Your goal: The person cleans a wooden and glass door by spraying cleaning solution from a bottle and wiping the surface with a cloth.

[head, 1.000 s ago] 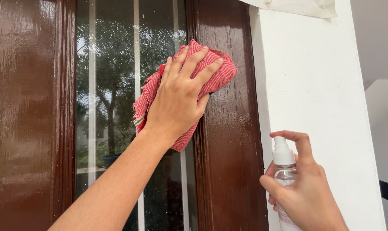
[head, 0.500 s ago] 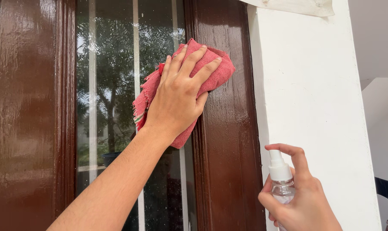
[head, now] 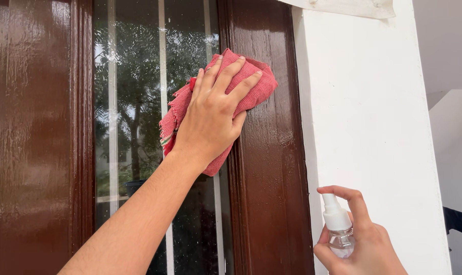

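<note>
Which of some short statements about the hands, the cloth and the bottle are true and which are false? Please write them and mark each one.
1. The left hand presses a red cloth against the window. True.
2. The cloth lies only on the glass pane. False: it also covers part of the brown wooden frame.
3. The right hand holds a clear spray bottle with a white top. True.
4. The bottle touches the cloth. False: it is apart, lower and to the right, before the white wall.
5. The right hand's forefinger curls over the bottle's top. True.
</note>
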